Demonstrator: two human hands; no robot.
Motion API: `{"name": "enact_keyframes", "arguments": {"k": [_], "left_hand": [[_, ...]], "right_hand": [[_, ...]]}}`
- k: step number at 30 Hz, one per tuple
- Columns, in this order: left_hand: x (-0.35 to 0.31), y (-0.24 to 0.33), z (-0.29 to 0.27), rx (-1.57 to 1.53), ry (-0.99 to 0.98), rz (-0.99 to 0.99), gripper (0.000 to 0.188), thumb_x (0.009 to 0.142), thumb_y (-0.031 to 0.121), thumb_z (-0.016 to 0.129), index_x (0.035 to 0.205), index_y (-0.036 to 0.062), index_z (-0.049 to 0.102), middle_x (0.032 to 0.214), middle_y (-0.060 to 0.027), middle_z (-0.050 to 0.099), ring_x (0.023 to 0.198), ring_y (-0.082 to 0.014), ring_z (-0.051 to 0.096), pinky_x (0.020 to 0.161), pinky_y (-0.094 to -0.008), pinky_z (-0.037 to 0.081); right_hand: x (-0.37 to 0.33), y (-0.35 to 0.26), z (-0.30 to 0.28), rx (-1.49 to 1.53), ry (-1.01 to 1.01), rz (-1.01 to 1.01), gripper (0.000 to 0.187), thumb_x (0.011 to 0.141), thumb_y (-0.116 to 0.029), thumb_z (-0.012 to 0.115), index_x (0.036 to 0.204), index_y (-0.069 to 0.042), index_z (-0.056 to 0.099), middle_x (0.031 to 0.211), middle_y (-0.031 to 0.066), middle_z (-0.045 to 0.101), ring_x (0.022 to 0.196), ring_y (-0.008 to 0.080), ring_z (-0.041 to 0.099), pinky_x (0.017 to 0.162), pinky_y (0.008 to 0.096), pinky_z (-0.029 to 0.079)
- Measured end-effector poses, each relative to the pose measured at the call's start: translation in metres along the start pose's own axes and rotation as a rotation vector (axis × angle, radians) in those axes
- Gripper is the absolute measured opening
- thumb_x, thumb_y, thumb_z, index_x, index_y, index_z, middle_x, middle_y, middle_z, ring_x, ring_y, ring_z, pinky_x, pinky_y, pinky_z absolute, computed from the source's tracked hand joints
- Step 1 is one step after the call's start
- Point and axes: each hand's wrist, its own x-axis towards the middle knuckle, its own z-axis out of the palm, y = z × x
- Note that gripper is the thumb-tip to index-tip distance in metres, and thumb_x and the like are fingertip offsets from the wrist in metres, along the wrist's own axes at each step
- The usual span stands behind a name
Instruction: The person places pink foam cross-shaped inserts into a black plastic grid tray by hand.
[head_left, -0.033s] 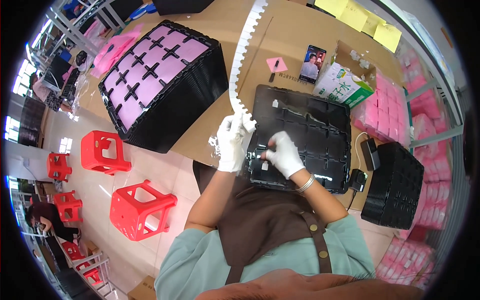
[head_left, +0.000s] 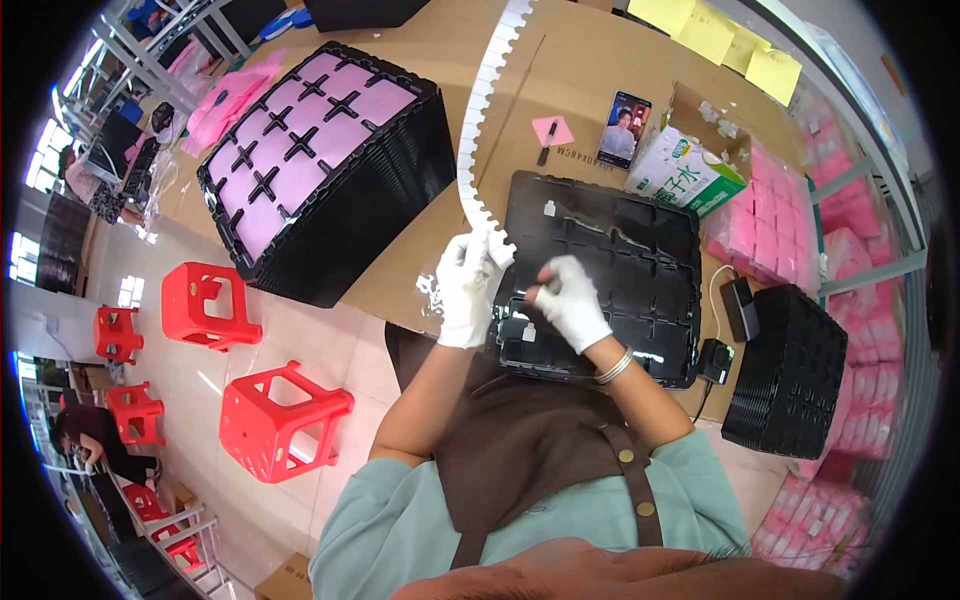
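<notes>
Hands: both wear white gloves and work over the near left part of a black tray point(head_left: 640, 250) on a brown table point(head_left: 560, 90).
Left hand point(head_left: 466, 290): closed around the lower end of a long white strip point(head_left: 478, 130) with notched edges; the strip curves away across the table toward its far edge.
Right hand point(head_left: 572, 302): fingers pinched together just above the tray, near the strip's end; what they grip is too small to tell.
Black tray: flat, divided into compartments, with small white pieces lying in a few of them.
Left of it: a tall stack of black trays point(head_left: 330, 160) with pink sheets in the top one.
Behind it: a phone point(head_left: 623, 130), a green and white carton point(head_left: 680, 165), yellow notes point(head_left: 715, 35).
Right side: another stack of black trays point(head_left: 795, 375), pink packs point(head_left: 800, 210).
Floor: red stools point(head_left: 280, 415).
</notes>
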Motion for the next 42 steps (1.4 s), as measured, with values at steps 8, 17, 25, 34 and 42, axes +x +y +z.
{"name": "enact_keyframes", "arguments": {"k": [8,17,25,34,42], "left_hand": [[-0.006,-0.025,0.003,-0.062,-0.109,-0.138,0.023,0.097,0.026,0.055,0.094,0.0042,0.061,0.076,-0.0003,0.06,0.059,-0.0036,0.047,0.05,-0.0206,0.035],[0.026,-0.025,0.025,-0.049,-0.221,-0.148,0.019,0.092,0.022,0.063,0.092,0.003,0.061,0.073,0.0004,0.058,0.059,-0.0044,0.047,0.053,-0.0191,0.034],[0.021,-0.021,0.017,0.123,-0.094,-0.053,0.019,0.095,0.021,0.059,0.099,0.0018,0.06,0.082,-0.0023,0.061,0.062,-0.0047,0.046,0.058,-0.0192,0.039],[-0.001,-0.015,0.029,0.152,-0.151,-0.034,0.022,0.094,0.021,0.06,0.1,0.0005,0.06,0.082,-0.0048,0.062,0.065,-0.0077,0.054,0.064,-0.0219,0.047],[-0.016,-0.022,0.039,0.251,-0.16,0.05,0.017,0.094,0.02,0.06,0.096,0.004,0.061,0.079,-0.0007,0.061,0.066,-0.0058,0.051,0.061,-0.0208,0.04]], "right_hand": [[0.019,-0.017,-0.007,0.592,0.008,-0.156,0.01,0.078,-0.006,0.069,0.085,-0.001,0.064,0.083,0.0025,0.063,0.073,0.0096,0.057,0.068,0.025,0.047],[-0.006,-0.027,-0.054,0.348,0.359,-0.474,0.011,0.071,0.008,0.059,0.076,-0.002,0.06,0.09,0.009,0.058,0.074,0.0185,0.059,0.068,0.0283,0.049],[0.085,0.116,-0.188,-0.428,0.376,0.001,0.003,0.071,-0.006,0.066,0.069,-0.005,0.065,0.089,0.0123,0.063,0.087,0.0311,0.062,0.077,0.0384,0.049],[0.093,0.106,-0.175,-0.546,0.545,-0.036,0.025,0.067,-0.015,0.078,0.085,-0.006,0.064,0.094,0.0152,0.062,0.093,0.0333,0.06,0.082,0.0405,0.048],[0.01,-0.027,-0.051,0.275,0.21,-0.369,0.014,0.073,-0.009,0.073,0.083,-0.004,0.064,0.093,0.0051,0.061,0.079,0.0165,0.059,0.07,0.0289,0.048]]}}
